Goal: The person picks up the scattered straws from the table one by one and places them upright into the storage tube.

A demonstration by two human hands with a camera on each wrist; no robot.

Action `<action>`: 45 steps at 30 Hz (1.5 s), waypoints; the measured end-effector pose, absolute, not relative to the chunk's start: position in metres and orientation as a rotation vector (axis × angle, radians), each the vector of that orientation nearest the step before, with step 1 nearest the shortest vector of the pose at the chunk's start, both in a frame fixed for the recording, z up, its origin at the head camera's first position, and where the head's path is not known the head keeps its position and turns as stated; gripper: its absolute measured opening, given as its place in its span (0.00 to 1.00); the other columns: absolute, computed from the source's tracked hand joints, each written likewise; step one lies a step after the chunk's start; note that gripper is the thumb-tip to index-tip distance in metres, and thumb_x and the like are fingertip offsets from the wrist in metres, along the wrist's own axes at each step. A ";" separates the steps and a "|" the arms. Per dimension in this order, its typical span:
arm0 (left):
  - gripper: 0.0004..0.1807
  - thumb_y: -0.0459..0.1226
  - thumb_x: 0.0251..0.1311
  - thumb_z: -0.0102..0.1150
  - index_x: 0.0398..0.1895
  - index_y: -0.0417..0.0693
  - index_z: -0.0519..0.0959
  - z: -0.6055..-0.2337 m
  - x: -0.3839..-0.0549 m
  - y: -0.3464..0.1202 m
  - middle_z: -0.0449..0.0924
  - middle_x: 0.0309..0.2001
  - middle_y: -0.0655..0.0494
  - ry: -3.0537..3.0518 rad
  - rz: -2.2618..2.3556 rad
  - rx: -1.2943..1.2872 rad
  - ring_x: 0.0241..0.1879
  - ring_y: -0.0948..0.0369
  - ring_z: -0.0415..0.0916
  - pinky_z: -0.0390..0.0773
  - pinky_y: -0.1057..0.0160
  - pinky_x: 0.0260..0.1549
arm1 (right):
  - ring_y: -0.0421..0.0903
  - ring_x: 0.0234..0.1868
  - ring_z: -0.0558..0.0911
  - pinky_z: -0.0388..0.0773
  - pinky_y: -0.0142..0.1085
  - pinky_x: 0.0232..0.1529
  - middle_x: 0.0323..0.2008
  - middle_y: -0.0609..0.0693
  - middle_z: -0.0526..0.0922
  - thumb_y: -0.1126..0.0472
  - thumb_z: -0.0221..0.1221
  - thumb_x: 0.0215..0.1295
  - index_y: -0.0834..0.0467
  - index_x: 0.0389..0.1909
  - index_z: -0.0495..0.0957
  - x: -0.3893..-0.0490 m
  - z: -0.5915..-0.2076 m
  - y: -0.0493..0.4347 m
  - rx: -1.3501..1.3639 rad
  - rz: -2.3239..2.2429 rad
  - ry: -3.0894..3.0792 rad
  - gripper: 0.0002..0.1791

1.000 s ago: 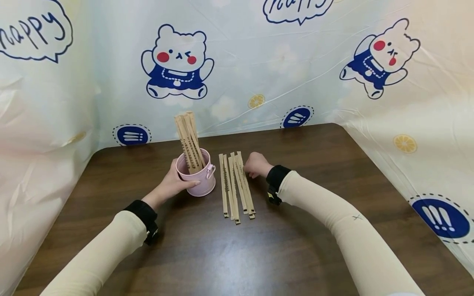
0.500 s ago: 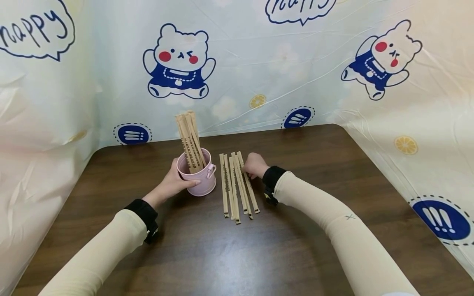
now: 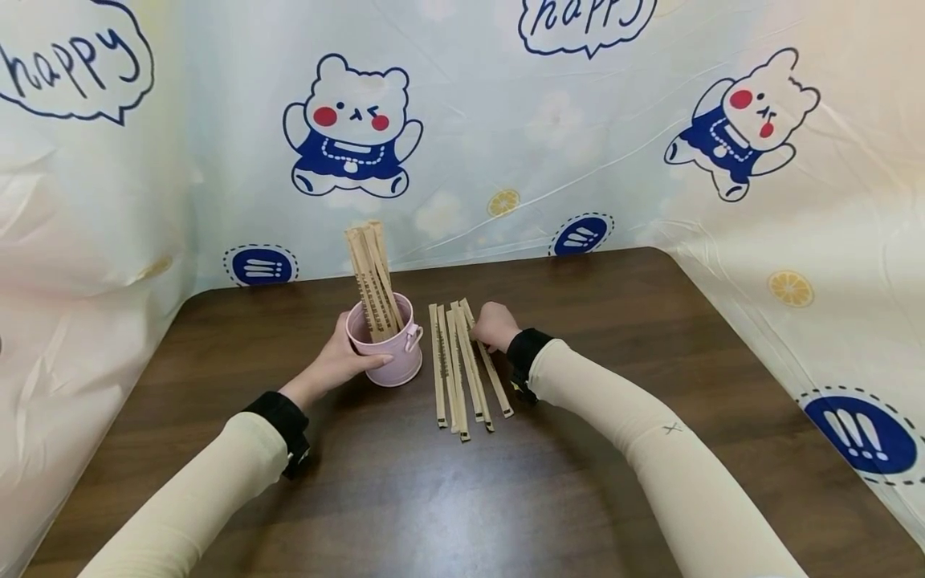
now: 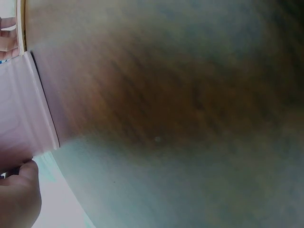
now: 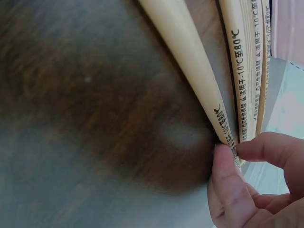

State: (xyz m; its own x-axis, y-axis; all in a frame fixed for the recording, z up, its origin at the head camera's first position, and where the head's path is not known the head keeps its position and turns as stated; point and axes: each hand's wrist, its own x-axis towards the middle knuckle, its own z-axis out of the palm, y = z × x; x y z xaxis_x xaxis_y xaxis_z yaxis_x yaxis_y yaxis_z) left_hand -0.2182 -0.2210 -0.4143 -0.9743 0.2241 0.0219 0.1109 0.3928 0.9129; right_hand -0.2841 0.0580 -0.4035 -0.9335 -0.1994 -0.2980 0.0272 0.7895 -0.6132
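My left hand point(image 3: 334, 358) grips a small pink bucket point(image 3: 396, 366) from its left side, thumb across the front. Several paper-wrapped straws point(image 3: 370, 277) stand in the bucket and lean to the left. To the bucket's right, more wrapped straws point(image 3: 454, 365) lie side by side on the table. My right hand point(image 3: 495, 326) is at the far end of the rightmost straw point(image 3: 497, 382). In the right wrist view, thumb and fingertips point(image 5: 224, 161) pinch that printed straw point(image 5: 185, 45), whose near part angles away from the others. The left wrist view shows the bucket's wall point(image 4: 21, 104) and part of the left hand.
The brown wooden table point(image 3: 448, 498) extends around the bucket and straws. Behind it and along its sides hangs a pale curtain point(image 3: 462, 128) printed with bears. Black straps point(image 3: 529, 353) circle both wrists over cream sleeves.
My right hand has shifted slightly left and pinches the rightmost straw, whose near end has swung right, away from the row. The left hand keeps its grip on the bucket.
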 end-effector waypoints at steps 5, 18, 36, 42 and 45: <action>0.55 0.33 0.52 0.71 0.74 0.39 0.42 -0.414 -0.216 -0.220 0.54 0.71 0.36 2.527 1.646 0.308 0.71 0.44 0.56 0.56 0.43 0.70 | 0.44 0.15 0.73 0.79 0.35 0.24 0.10 0.45 0.59 0.65 0.57 0.67 0.51 0.10 0.56 -0.288 -0.408 0.062 -0.095 -0.952 2.609 0.28; 0.55 0.34 0.52 0.71 0.74 0.39 0.41 -0.414 -0.219 -0.221 0.53 0.72 0.35 2.533 1.632 0.310 0.71 0.44 0.55 0.56 0.41 0.71 | 0.42 0.16 0.75 0.84 0.39 0.36 0.09 0.44 0.65 0.64 0.56 0.67 0.53 0.09 0.63 -0.296 -0.379 0.082 -0.181 -1.090 2.635 0.25; 0.55 0.34 0.52 0.72 0.74 0.40 0.42 -0.414 -0.219 -0.221 0.54 0.72 0.36 2.534 1.619 0.296 0.71 0.44 0.56 0.56 0.42 0.71 | 0.53 0.37 0.83 0.83 0.47 0.47 0.45 0.62 0.82 0.65 0.51 0.68 0.68 0.52 0.75 -0.316 -0.324 0.086 -0.237 -1.492 2.686 0.15; 0.55 0.34 0.52 0.72 0.74 0.39 0.42 -0.416 -0.220 -0.222 0.54 0.72 0.35 2.531 1.627 0.301 0.71 0.44 0.56 0.56 0.41 0.70 | 0.53 0.44 0.80 0.82 0.45 0.50 0.45 0.58 0.78 0.65 0.50 0.70 0.66 0.57 0.72 -0.319 -0.289 0.081 -0.332 -1.661 2.708 0.17; 0.55 0.35 0.52 0.72 0.74 0.39 0.41 -0.415 -0.220 -0.222 0.54 0.72 0.35 2.532 1.622 0.302 0.71 0.44 0.56 0.56 0.41 0.70 | 0.55 0.45 0.79 0.82 0.46 0.51 0.43 0.56 0.76 0.65 0.50 0.71 0.66 0.58 0.71 -0.319 -0.275 0.077 -0.389 -1.741 2.725 0.17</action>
State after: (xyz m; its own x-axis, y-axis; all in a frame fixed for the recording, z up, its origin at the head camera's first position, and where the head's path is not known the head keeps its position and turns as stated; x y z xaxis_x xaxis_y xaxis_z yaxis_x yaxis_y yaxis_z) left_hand -0.2198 -0.2223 -0.4150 -0.9730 0.2307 0.0071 0.1028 0.4058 0.9081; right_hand -0.3189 0.0774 -0.2747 -0.9649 -0.1376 0.2237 -0.2608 0.4019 -0.8778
